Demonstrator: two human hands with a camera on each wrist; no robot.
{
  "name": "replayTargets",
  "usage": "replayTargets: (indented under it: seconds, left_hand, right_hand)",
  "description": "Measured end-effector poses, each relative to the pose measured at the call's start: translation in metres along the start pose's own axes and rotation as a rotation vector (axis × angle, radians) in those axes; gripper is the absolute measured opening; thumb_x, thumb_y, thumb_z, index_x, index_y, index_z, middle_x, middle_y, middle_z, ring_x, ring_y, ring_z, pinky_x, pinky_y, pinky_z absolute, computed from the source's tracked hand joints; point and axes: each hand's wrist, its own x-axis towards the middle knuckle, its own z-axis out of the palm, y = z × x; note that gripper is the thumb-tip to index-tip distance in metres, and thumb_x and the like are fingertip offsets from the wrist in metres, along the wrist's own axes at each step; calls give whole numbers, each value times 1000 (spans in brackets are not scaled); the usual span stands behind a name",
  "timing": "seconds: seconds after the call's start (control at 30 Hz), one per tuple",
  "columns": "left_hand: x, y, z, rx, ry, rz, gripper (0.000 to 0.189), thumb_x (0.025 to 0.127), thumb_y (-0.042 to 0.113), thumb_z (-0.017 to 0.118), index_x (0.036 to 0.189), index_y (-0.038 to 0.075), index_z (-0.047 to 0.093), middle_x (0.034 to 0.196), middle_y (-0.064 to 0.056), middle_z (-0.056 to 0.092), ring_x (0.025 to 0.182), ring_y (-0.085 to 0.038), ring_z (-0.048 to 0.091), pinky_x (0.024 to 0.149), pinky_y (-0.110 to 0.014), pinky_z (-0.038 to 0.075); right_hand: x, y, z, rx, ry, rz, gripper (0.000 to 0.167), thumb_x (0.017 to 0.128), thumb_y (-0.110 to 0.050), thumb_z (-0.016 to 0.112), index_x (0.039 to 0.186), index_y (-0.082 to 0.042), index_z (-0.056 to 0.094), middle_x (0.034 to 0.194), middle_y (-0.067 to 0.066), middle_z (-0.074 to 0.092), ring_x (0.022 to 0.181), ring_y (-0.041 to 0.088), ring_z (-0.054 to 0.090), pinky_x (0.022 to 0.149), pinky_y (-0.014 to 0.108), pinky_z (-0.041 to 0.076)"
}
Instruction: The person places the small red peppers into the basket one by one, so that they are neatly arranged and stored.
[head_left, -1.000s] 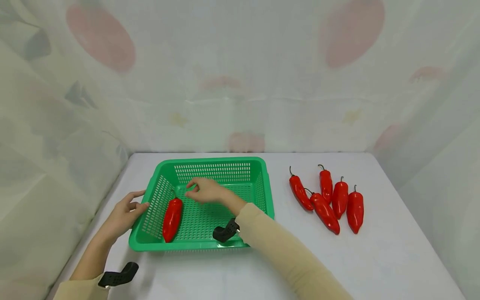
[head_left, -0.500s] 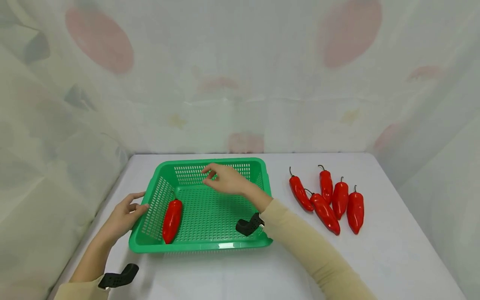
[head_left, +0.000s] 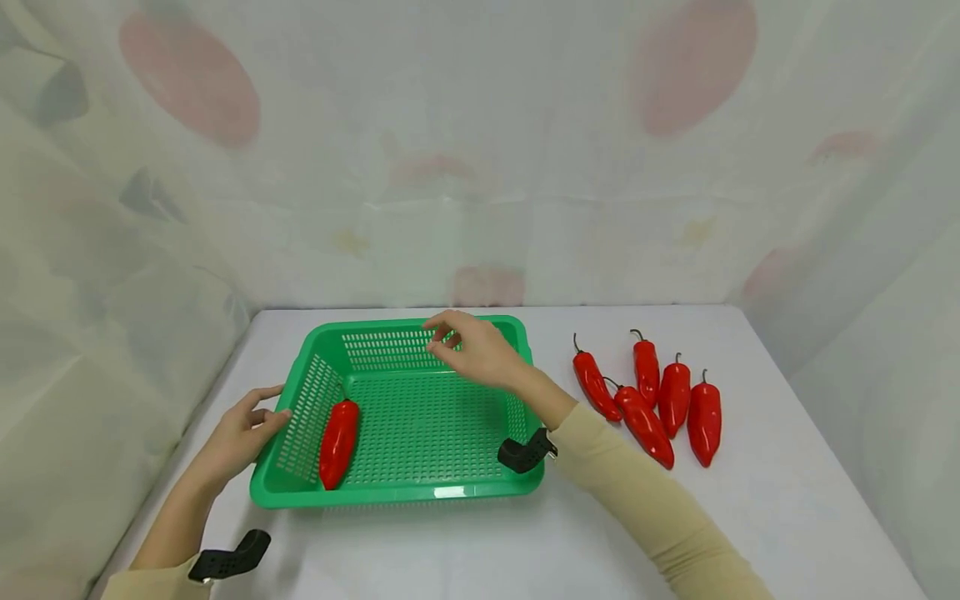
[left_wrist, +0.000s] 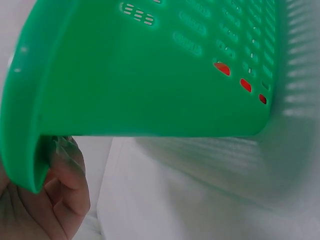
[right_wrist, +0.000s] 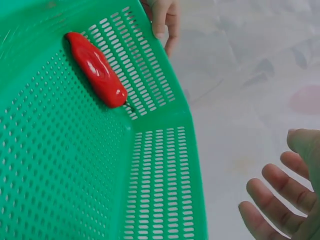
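In front of the slotted green plastic basket (head_left: 397,497), off its near left corner, a beige left sleeve (head_left: 157,583) is showing, with a black wrist device (head_left: 232,560) sitting at its cuff. At the basket's left side, the left hand (head_left: 236,433) is gripping the rim, its fingers curling under the lip. Inside the basket, beside that same wall, one long red chili pepper (head_left: 339,444) is lying on the floor, its stem pointing toward the far side. The right sleeve (head_left: 645,500) is slanting past the basket's near right corner, and the right hand (head_left: 480,350) is hovering about the basket's far rim, its fingers bending loosely, spreading apart and holding nothing. To the right of the basket, five more red chili peppers (head_left: 675,396) are lying close together on the white tabletop (head_left: 780,500). Behind the basket, a pale patterned sheet (head_left: 562,250) is hanging.
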Motion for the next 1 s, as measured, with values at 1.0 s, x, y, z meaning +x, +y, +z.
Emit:
replayTargets:
  seconds: [1.0]
  left_hand:
    - [0,-2,-1,-8,-15,-1,61,96,34,47,143,4,21,101,-23,56,73,-20,64,61,-33,56]
  right_hand:
    - [-42,48,-59,-7,301,-16,30,91,-18,58,121,-11,56,103,6,62,91,19,61,81,38,52]
